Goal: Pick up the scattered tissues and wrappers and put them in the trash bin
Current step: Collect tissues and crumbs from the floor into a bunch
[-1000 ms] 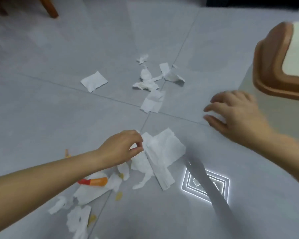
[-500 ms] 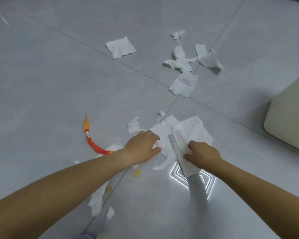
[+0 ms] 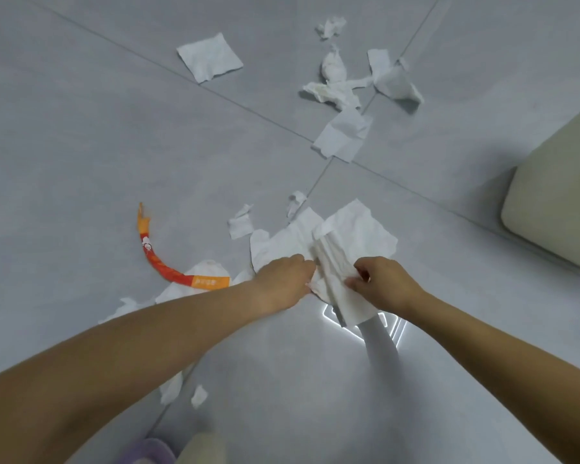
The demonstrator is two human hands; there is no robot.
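Both hands are brought low to the floor (image 3: 81, 135) over the nearest heap of tissues (image 3: 352, 236), probably so that the loose sheets can be bunched into one handful rather than lifted one by one. The left hand (image 3: 283, 284) is laid knuckles-up on the heap's left edge; its fingers are curled under and hidden, so it cannot be told whether any paper is actually pinched. The right hand (image 3: 387, 286) is closed in a narrow grip on a folded strip (image 3: 335, 279) – thumb and fingertips are seen pressed on the paper, which is creased between the two hands.

An orange wrapper (image 3: 161, 262) is left curved on the floor to the left, one end resting on a crumpled tissue (image 3: 195, 279). Further tissues are scattered farther off – a flat square (image 3: 210, 56), a twisted cluster (image 3: 335, 85) and a folded piece (image 3: 344, 133). Small scraps (image 3: 199, 395) are seen under the left forearm.

A pale rounded object (image 3: 556, 202) is cut off at the right edge; whether it is the bin cannot be told. By the look of it, most of the pickup is not yet done.
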